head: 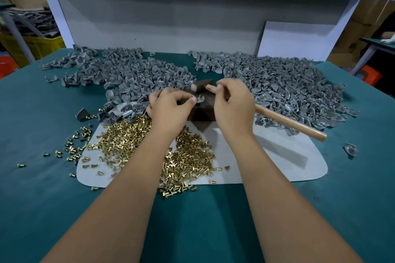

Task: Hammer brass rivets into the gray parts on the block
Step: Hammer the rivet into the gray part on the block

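Rivets (188, 162) lie heaped near the bench's front edge; beyond, our left hand (171, 109) pinches a gray part (199, 100) on the block (203, 109), our right hand (233, 104) grips the hammer (286, 121). Far heaps (277, 79) suggest much work remains.
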